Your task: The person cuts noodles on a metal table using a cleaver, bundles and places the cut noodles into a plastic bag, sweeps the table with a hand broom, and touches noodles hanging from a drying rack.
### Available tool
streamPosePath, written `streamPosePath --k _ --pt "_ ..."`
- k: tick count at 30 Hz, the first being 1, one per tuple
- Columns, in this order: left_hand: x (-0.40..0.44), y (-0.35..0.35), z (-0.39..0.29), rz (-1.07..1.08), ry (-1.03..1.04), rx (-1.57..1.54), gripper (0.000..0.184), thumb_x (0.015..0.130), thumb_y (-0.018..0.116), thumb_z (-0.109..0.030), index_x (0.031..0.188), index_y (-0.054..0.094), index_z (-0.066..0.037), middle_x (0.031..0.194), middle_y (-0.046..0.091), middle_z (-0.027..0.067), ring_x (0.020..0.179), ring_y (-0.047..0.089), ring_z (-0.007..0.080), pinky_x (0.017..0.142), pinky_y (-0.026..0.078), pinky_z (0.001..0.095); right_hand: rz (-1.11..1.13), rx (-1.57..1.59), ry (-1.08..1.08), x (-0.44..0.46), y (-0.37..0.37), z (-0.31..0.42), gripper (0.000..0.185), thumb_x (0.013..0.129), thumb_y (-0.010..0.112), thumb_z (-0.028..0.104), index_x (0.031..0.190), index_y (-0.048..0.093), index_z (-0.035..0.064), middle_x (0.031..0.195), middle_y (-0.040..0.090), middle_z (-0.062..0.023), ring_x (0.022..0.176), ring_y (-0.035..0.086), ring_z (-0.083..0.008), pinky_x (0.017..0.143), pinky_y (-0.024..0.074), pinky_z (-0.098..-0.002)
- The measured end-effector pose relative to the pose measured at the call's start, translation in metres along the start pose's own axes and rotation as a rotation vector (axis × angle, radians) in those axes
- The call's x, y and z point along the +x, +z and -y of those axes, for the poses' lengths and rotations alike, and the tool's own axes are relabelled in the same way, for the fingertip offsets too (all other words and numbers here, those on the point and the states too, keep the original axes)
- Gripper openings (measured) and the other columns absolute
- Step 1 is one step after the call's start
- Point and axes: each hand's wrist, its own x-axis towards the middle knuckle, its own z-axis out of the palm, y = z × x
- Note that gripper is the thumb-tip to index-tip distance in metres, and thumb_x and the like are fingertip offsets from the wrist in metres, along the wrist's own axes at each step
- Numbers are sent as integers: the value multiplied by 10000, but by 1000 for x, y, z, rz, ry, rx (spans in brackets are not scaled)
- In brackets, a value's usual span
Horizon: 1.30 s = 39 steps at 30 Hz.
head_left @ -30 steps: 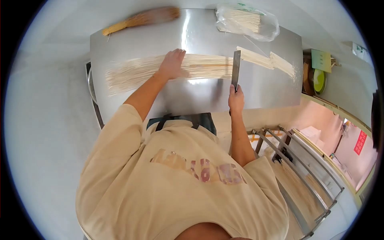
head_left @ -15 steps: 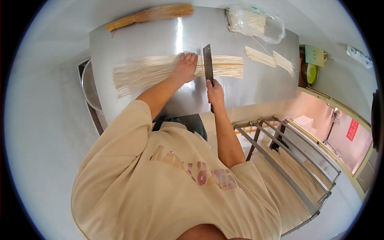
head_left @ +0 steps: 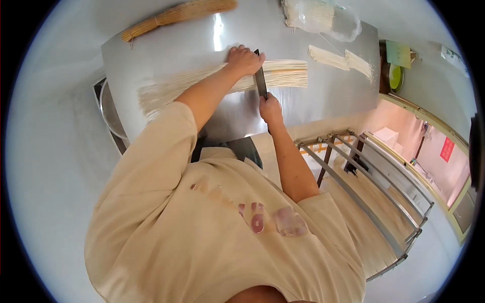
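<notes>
Long pale strands (head_left: 288,74) lie along the steel table (head_left: 328,98), the knife (head_left: 260,80) right across them! The right hand (head_left: 271,108) is clamped on the knife; the left hand (head_left: 246,61) covers strands, its grip unclear. Beyond, a straw brush (head_left: 182,19).

Shiny metal table (head_left: 336,98), long pale strands (head_left: 288,74) across it; straw broom (head_left: 181,18), clear plastic bag (head_left: 314,17), two short strand bundles (head_left: 328,57)

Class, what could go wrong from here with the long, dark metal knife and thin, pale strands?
The left hand is at the far end of the knife, so a slip of the right hand might cut it. The strands lie in a long, flat layer on the shiny silver metal table, so some might slide out of line.
</notes>
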Motion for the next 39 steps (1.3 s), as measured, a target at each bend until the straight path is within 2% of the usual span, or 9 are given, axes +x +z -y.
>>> streamPosePath --k 1,10,13,17,19,22,24,27,39 --pt "1 9 1 -82 61 71 607 1012 337 -450 937 768 -29 1107 707 185 1103 590 345 987 402 523 3 5 -7 0 3 -2 316 970 534 256 1069 638 -25 985 685 -303 979 641 -491 861 506 -543" --pt "1 36 5 -308 110 102 536 1005 408 -423 883 751 -30 1029 713 164 1083 590 336 982 389 527 -126 77 10 -5 21 -3 307 973 540 249 1114 640 -5 935 682 -316 927 651 -502 829 515 -552" --pt "-20 10 6 -296 173 12 535 1013 411 -445 843 737 -56 1012 716 150 1036 614 321 925 433 496 -72 103 91 -17 7 0 388 964 566 277 1206 642 -16 1043 671 -334 1006 643 -495 892 518 -532" --pt "-31 20 -6 -349 204 -131 396 1003 471 -344 869 718 -63 965 697 129 994 627 307 895 457 453 -204 259 52 -64 1 -23 369 974 589 321 1099 646 -22 850 694 -242 814 671 -423 727 512 -471" --pt "-33 39 -15 -432 394 -54 193 937 554 -175 884 713 -81 933 675 88 1020 617 276 910 447 431 -307 504 74 -92 3 -54 335 983 605 324 1015 638 -8 668 603 -111 596 599 -252 575 459 -395" --pt "-20 56 -32 -309 354 213 181 889 560 -103 972 719 -72 1019 672 77 1072 598 263 957 435 412 -146 413 389 -126 -10 -85 354 967 616 328 1068 669 -8 822 680 -211 787 665 -359 750 502 -441" --pt "-15 61 -38 -252 329 204 207 872 553 -73 1005 709 -46 1043 679 97 1089 600 258 965 434 398 -141 433 427 -135 -11 -104 359 966 613 324 1055 674 -19 810 666 -215 798 663 -360 748 496 -448" --pt "-13 58 -39 -220 241 209 208 882 529 -54 1012 689 -19 1091 681 143 1122 592 269 995 419 399 -85 490 365 -133 -7 -122 288 969 633 311 922 624 27 573 479 -7 387 446 -145 363 362 -323" --pt "-146 32 39 -637 31 -8 73 946 583 -129 939 650 -100 959 647 64 1004 585 275 894 411 436 41 601 263 -29 -40 -105 309 998 614 324 946 574 22 573 462 -11 396 436 -137 359 381 -318"
